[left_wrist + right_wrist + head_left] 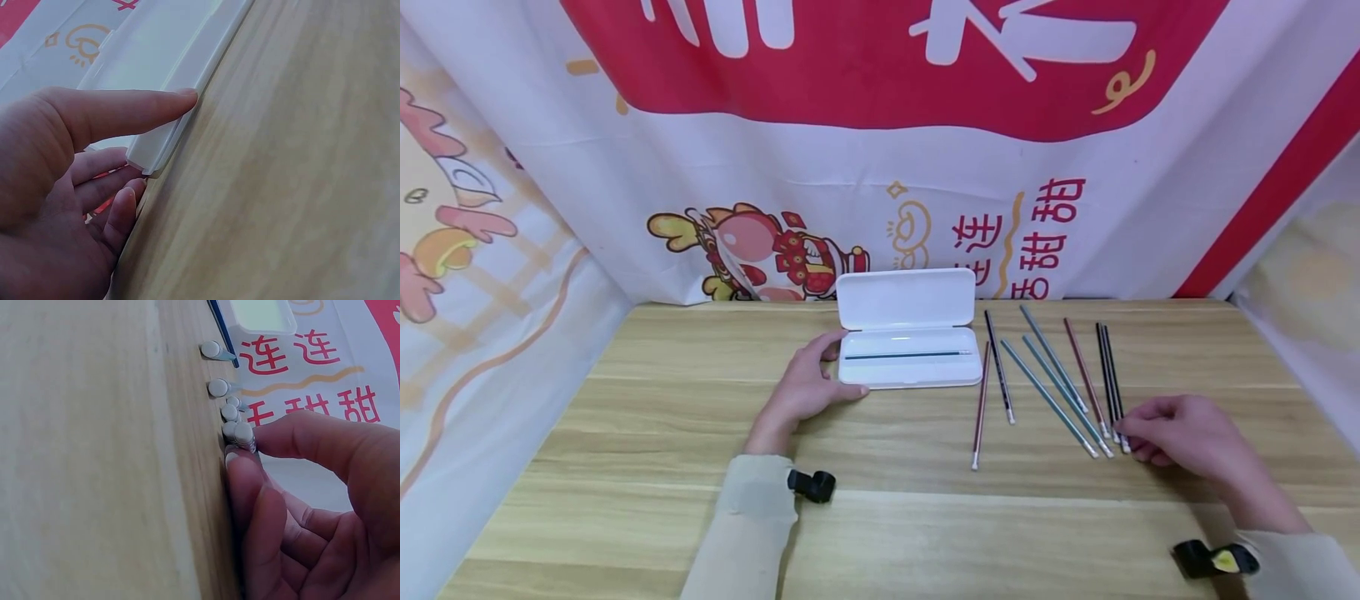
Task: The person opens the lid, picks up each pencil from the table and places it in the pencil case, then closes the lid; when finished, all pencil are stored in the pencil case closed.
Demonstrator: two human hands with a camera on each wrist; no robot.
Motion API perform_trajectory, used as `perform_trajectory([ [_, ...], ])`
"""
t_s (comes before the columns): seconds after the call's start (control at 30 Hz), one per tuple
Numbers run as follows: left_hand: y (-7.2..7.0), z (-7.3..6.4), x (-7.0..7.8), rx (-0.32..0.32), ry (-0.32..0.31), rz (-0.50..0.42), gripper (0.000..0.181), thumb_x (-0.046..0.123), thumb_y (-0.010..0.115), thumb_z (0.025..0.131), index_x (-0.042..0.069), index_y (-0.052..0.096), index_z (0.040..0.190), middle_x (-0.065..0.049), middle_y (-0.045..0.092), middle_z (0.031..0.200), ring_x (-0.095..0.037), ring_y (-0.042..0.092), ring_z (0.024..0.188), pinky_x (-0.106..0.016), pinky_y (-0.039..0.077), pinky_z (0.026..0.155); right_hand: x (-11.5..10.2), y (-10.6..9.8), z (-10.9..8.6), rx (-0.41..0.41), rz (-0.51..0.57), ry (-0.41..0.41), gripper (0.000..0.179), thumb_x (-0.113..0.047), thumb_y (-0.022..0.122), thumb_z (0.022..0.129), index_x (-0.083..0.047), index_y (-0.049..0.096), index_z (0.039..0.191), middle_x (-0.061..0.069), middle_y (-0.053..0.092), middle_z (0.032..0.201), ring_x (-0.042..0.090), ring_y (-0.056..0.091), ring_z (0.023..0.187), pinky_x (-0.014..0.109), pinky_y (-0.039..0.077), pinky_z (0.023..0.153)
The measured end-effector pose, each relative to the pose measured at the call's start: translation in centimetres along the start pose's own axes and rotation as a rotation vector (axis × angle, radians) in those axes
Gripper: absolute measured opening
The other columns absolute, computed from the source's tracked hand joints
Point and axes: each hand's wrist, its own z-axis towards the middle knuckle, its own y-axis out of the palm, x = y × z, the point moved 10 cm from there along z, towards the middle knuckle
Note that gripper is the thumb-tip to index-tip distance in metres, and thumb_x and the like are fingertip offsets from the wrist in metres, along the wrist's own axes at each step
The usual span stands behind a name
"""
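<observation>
A white pencil case (910, 372) stands with its lid (906, 300) raised, and one blue-green pencil (902, 356) lies inside. My left hand (808, 379) holds the case's left end, thumb along the front edge and fingers at the left side. In the left wrist view that thumb (144, 112) presses the case's rim. My right hand (1187, 437) pinches the white eraser end of a black pencil (1115, 375) between thumb and index finger. That eraser (244, 433) shows in the right wrist view, close against neighbouring pencil ends.
Right of the case lie a red pencil (981, 408), a dark pencil (999, 367), several blue-green pencils (1048, 396) and another red pencil (1086, 375). A second black pencil (1105, 375) lies beside the pinched one. A printed cloth (820, 183) hangs behind the wooden table (962, 542).
</observation>
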Motion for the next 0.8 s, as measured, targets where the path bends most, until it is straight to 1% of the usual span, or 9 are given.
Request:
perform_trajectory([
  [0.17, 0.0, 0.0, 0.0, 0.001, 0.003, 0.002, 0.093, 0.020, 0.096, 0.079, 0.020, 0.050, 0.160, -0.012, 0.062, 0.142, -0.029, 0.053, 0.125, -0.040, 0.046, 0.099, -0.1, -0.2, -0.2, -0.008, 0.052, -0.011, 0.041, -0.031, 0.070, 0.105, 0.006, 0.069, 0.122, 0.001, 0.075, 0.094, 0.015, 0.069, 0.083, 0.030, 0.061, 0.071],
  [0.27, 0.0, -0.1, 0.1, 0.000, 0.000, -0.009, 0.094, 0.019, 0.096, 0.079, 0.021, 0.050, 0.160, -0.011, 0.063, 0.142, -0.029, 0.053, 0.125, -0.044, 0.046, 0.104, -0.2, -0.4, -0.4, 0.005, 0.078, -0.012, 0.043, -0.030, 0.070, 0.105, 0.008, 0.067, 0.125, 0.001, 0.075, 0.095, 0.015, 0.069, 0.083, 0.030, 0.062, 0.072],
  [0.37, 0.1, -0.1, 0.1, 0.000, -0.005, -0.017, 0.094, 0.019, 0.096, 0.078, 0.021, 0.051, 0.160, -0.011, 0.063, 0.142, -0.029, 0.054, 0.125, -0.048, 0.044, 0.108, -0.3, -0.8, -0.5, 0.035, 0.091, -0.017, 0.046, -0.029, 0.069, 0.106, 0.010, 0.064, 0.129, 0.003, 0.076, 0.098, 0.014, 0.070, 0.083, 0.030, 0.063, 0.073],
  [0.5, 0.1, -0.1, 0.0, -0.002, -0.012, -0.009, 0.094, 0.020, 0.096, 0.079, 0.021, 0.050, 0.160, -0.010, 0.062, 0.143, -0.029, 0.052, 0.126, -0.047, 0.046, 0.107, -0.2, -1.4, -0.9, 0.089, 0.105, -0.031, 0.049, -0.032, 0.068, 0.106, 0.009, 0.063, 0.134, 0.001, 0.077, 0.100, 0.010, 0.072, 0.083, 0.030, 0.064, 0.074],
  [0.6, 0.1, -0.1, 0.0, -0.003, -0.016, -0.007, 0.094, 0.021, 0.096, 0.079, 0.022, 0.050, 0.160, -0.011, 0.062, 0.143, -0.029, 0.052, 0.127, -0.048, 0.045, 0.108, -0.5, -1.7, -1.2, 0.122, 0.105, -0.044, 0.052, -0.035, 0.067, 0.107, 0.006, 0.063, 0.137, 0.000, 0.077, 0.101, 0.007, 0.071, 0.083, 0.029, 0.064, 0.073],
  [0.7, 0.1, -0.1, 0.0, 0.001, -0.019, -0.012, 0.094, 0.021, 0.096, 0.079, 0.022, 0.050, 0.160, -0.011, 0.061, 0.144, -0.031, 0.052, 0.129, -0.052, 0.043, 0.112, -0.9, -2.0, -1.5, 0.147, 0.087, -0.044, 0.054, -0.040, 0.065, 0.107, 0.003, 0.062, 0.139, 0.001, 0.077, 0.103, 0.009, 0.070, 0.083, 0.029, 0.063, 0.072],
  [0.8, 0.1, -0.1, -0.1, 0.000, -0.026, -0.012, 0.094, 0.022, 0.096, 0.079, 0.022, 0.050, 0.160, -0.011, 0.060, 0.145, -0.031, 0.051, 0.130, -0.053, 0.042, 0.113, -1.2, -2.0, -1.7, 0.162, 0.078, -0.054, 0.055, -0.043, 0.065, 0.107, 0.002, 0.062, 0.140, 0.002, 0.076, 0.104, 0.012, 0.070, 0.082, 0.030, 0.062, 0.071],
])
